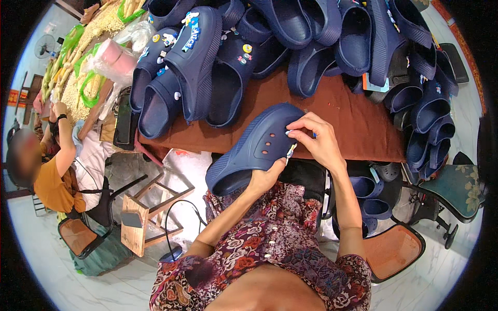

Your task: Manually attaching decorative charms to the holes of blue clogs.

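A navy clog [249,142] with a ridged sole edge is tilted in front of me, over the table's near edge. My left hand [267,179] is closed around its side, with the fingers partly hidden inside and beneath. Over the toe end, my right hand [320,142] pinches a small white and blue shoe charm, mostly covered by the fingertips. A coloured charm [290,151] sits on the upper just beside my left thumb. Several bare holes show in the middle of the upper.
Navy clogs [194,62], some with charms, are heaped on the brown-covered table [358,124]. Below stand a wooden stool [150,212], an orange-seated chair [394,251] and more clogs [376,207]. At left, another person [57,171] works beside corn cobs and kernels [78,98].
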The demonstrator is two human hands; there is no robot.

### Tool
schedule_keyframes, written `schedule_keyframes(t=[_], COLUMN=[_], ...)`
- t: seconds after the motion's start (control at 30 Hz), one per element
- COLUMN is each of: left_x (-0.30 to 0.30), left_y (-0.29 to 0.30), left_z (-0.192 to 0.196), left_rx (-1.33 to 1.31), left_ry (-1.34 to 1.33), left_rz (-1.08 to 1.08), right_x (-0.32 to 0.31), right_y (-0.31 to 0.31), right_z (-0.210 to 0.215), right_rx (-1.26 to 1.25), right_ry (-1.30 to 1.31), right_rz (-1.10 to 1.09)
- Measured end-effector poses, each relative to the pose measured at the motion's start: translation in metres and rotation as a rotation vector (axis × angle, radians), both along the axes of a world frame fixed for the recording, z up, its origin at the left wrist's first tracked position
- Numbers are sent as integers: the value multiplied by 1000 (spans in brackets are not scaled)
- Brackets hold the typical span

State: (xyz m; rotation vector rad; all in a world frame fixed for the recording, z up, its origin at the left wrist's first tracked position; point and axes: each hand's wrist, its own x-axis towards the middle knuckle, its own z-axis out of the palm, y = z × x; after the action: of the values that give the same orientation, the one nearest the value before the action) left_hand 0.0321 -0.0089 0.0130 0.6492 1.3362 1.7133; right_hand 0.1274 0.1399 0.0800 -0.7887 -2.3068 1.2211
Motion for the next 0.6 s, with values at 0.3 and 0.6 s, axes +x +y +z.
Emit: schedule_keyframes(t=[0.3,0.6], left_x=[-3,-7], left_y=[-1,-2], left_z=[-1,-2], left_rx=[-11,-8], left_ry=[47,53], left_rz=[-87,-99], right_x=[6,6], right_y=[9,8], right_z=[-12,-13], right_rx=[-269,125], right_ry=[56,46], right_rz=[-57,-74])
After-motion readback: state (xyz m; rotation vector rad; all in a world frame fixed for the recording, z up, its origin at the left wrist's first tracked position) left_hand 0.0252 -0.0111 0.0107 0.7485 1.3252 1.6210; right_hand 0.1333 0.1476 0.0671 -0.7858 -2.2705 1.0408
